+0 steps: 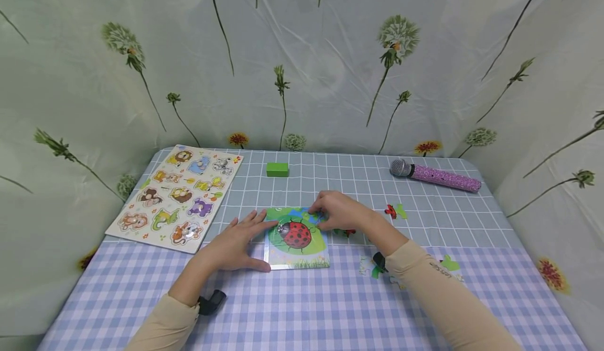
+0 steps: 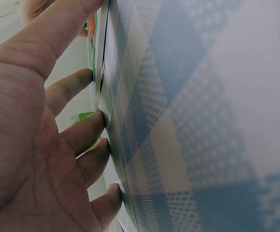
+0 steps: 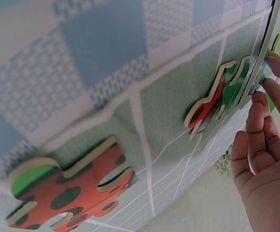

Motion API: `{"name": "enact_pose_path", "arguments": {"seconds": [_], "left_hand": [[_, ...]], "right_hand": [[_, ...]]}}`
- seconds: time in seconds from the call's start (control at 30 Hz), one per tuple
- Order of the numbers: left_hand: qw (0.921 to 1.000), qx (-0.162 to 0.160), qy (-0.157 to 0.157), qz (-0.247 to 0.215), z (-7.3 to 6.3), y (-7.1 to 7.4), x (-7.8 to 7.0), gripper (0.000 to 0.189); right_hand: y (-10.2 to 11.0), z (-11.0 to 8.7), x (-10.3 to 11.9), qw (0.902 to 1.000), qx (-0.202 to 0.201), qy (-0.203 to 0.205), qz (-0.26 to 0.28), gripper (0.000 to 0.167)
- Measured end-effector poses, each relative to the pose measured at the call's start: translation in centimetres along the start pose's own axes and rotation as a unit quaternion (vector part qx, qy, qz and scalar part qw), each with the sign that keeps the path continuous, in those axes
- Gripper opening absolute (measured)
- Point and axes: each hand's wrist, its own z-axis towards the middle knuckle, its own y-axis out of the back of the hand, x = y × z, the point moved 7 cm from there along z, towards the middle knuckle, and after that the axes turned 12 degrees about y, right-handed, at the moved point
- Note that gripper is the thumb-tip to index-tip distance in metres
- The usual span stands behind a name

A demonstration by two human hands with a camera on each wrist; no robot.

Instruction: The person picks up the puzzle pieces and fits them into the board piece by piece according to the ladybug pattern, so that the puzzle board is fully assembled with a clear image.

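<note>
A square ladybug jigsaw board [image 1: 297,259] lies on the table with a red, black-spotted ladybug on a green leaf. My left hand [image 1: 240,242] rests at its left side, fingers spread, index fingertip on the board and thumb at the lower left corner. At the upper right corner, my right hand [image 1: 342,212] pinches a small bluish puzzle piece [image 3: 262,77] between thumb and fingers against the board's edge. The fingers partly hide this piece. Beside the right hand lie a red-and-green piece [image 3: 219,96] and a red spotted piece [image 3: 72,193].
More loose pieces [image 1: 450,263] lie around the right forearm, some partly hidden. An animal peg board [image 1: 189,199] stands left, a green block [image 1: 277,170] behind the jigsaw, and a pink glittery microphone [image 1: 443,178] at the back right. A floral curtain [image 1: 321,78] hangs behind the table.
</note>
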Motion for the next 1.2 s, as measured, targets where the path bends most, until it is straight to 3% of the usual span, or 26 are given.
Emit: {"name": "enact_pose_path", "arguments": {"seconds": [0.9,1.03,1.2], "left_hand": [[0.9996,0.003,0.019,0.021,0.1,0.0,-0.1,0.104],[0.9996,0.002,0.018,0.02,0.0,0.0,-0.1,0.104],[0.9995,-0.004,0.018,0.024,0.0,0.1,0.0,0.107]], "right_hand": [[0.1,-0.3,0.0,0.9996,0.015,0.01,0.02,0.033],[0.4,-0.5,0.2,0.9995,0.011,0.022,0.019,0.032],[1.3,-1.5,0.1,0.9997,-0.005,0.005,0.024,0.03]]}}
